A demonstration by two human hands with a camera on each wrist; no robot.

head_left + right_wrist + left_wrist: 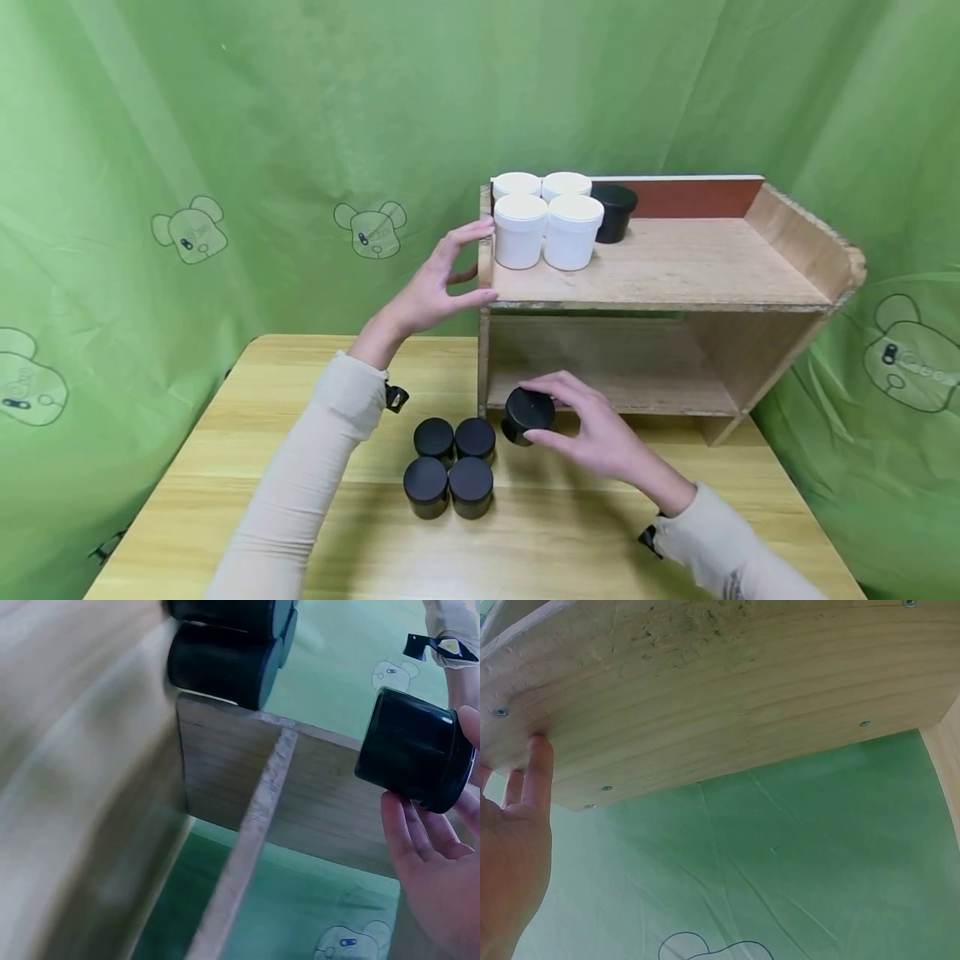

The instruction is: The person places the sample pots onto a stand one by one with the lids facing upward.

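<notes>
My right hand (600, 429) holds a black lidded jar (529, 407) in front of the shelf's lower compartment, thumb on one side and fingers on the other. In the right wrist view that jar (409, 750) is raised above the table and tilted. My left hand (427, 292) rests against the left side of the wooden shelf (675, 267), fingers spread and thumb by its front edge. In the left wrist view, fingertips (540, 746) touch the outer side panel (742, 690). Several black jars (426, 483) stand grouped on the table, left of the held one.
Several white jars (573, 237) stand in two rows at the left of the upper shelf, beside one black jar (617, 215). The shelf's right side panel (810, 237) rises above its top board. A green curtain (300, 125) hangs behind the wooden table (247, 417).
</notes>
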